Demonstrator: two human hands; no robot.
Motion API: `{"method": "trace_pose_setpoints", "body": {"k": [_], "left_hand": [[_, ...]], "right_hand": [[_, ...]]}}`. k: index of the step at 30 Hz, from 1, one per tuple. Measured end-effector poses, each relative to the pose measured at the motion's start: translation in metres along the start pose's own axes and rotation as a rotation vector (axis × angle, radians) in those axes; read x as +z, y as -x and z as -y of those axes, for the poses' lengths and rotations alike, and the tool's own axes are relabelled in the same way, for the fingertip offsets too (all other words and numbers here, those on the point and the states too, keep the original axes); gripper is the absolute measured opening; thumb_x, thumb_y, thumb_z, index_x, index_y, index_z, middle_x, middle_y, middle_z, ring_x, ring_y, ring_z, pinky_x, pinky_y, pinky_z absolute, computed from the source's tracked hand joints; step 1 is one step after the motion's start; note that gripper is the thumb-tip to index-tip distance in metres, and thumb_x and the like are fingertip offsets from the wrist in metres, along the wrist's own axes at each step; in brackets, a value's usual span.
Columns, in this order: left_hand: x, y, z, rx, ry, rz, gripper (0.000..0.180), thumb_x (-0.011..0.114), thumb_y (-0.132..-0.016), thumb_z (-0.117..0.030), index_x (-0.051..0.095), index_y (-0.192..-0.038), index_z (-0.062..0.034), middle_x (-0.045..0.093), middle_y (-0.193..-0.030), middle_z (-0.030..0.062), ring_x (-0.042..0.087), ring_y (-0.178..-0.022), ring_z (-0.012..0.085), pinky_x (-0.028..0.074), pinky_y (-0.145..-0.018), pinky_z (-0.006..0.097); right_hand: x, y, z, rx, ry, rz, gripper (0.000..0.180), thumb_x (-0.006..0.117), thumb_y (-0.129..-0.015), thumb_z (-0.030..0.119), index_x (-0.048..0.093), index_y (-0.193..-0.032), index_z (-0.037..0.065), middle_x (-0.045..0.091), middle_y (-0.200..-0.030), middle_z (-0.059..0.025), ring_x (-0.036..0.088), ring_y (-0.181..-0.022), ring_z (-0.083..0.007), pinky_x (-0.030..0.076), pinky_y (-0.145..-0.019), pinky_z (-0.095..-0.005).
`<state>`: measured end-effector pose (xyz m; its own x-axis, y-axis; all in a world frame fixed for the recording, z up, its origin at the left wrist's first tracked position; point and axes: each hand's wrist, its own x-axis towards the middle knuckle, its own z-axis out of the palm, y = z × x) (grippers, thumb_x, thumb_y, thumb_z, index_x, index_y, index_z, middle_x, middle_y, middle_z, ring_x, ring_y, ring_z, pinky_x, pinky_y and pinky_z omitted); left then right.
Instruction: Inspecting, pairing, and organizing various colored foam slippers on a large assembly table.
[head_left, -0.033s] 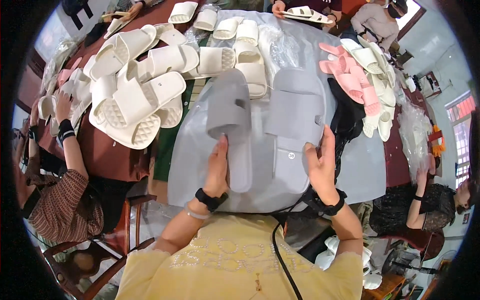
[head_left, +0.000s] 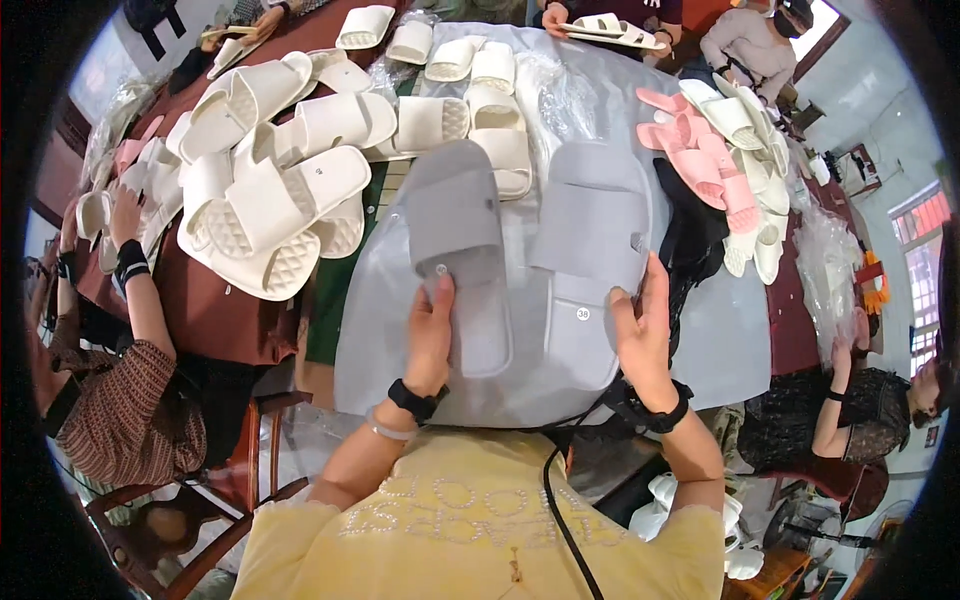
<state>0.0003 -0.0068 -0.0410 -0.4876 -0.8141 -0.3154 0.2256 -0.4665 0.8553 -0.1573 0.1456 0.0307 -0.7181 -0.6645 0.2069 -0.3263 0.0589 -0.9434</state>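
Note:
My left hand [head_left: 430, 335] grips a grey slide slipper [head_left: 455, 205] by its inner side, thumb on the insole just below the strap. A small round white sticker shows near that thumb. My right hand [head_left: 640, 335] holds the outer edge of a second grey slipper [head_left: 592, 225], thumb on top and fingers along the side. This one also bears a round white sticker on its insole. Both slippers point toes away from me, side by side and apart, above a grey sheet [head_left: 400, 390]. Their undersides are hidden.
A heap of cream slippers [head_left: 275, 190] lies left, with more cream slippers [head_left: 495, 120] beyond. Pink slippers [head_left: 700, 160] and black cloth [head_left: 690, 220] lie right. Clear plastic bags [head_left: 825, 270] are at the far right. Other people sit around the table; a co-worker's hand [head_left: 125, 215] touches slippers.
The slipper in my left hand has turned and tilted slightly, its heel moving right, and its round sticker now shows. The right slipper and hand stay nearly still.

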Motion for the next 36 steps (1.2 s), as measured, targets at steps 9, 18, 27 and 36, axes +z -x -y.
{"method": "trace_pose_setpoints", "body": {"k": [9,18,27,36], "left_hand": [[-0.003,0.012,0.01,0.264,-0.477,0.118,0.028,0.048,-0.093,-0.026,0.05,-0.105,-0.0009,0.057,-0.088,0.0079,0.048,-0.079,0.0146,0.042,-0.074,0.029],[0.025,0.046,-0.007,0.051,0.004,0.285,0.06,0.064,-0.082,-0.029,0.037,-0.124,0.0026,0.052,-0.114,0.0097,0.051,-0.102,0.0163,0.041,-0.088,0.03],[-0.027,0.085,-0.07,0.196,-0.41,-0.166,0.071,0.078,-0.067,-0.022,0.04,-0.122,0.002,0.054,-0.108,0.0093,0.05,-0.1,0.015,0.039,-0.088,0.029],[-0.053,0.36,-0.055,0.363,-0.136,-1.1,0.059,0.064,-0.063,-0.01,0.046,-0.117,0.0019,0.058,-0.101,0.0074,0.057,-0.09,0.0161,0.046,-0.08,0.028]], "right_hand": [[0.015,0.003,-0.013,0.166,-0.419,0.22,0.053,0.05,-0.09,0.01,0.023,-0.132,-0.006,0.041,-0.127,-0.0136,0.037,-0.119,-0.0161,0.028,-0.1,-0.0285],[0.037,-0.016,-0.009,-0.155,0.124,0.22,0.049,0.061,-0.084,0.015,0.038,-0.125,0.0,0.039,-0.096,-0.0066,0.044,-0.082,-0.0126,0.04,-0.069,-0.022],[0.025,-0.062,0.018,-0.064,0.027,0.798,0.049,0.059,-0.085,0.016,0.04,-0.128,0.006,0.041,-0.108,-0.0086,0.046,-0.088,-0.0131,0.043,-0.074,-0.0246],[0.066,-0.058,-0.012,0.106,-0.014,1.533,0.042,0.051,-0.088,0.011,0.041,-0.129,0.005,0.043,-0.112,-0.0069,0.048,-0.086,-0.0116,0.043,-0.076,-0.025]]}}
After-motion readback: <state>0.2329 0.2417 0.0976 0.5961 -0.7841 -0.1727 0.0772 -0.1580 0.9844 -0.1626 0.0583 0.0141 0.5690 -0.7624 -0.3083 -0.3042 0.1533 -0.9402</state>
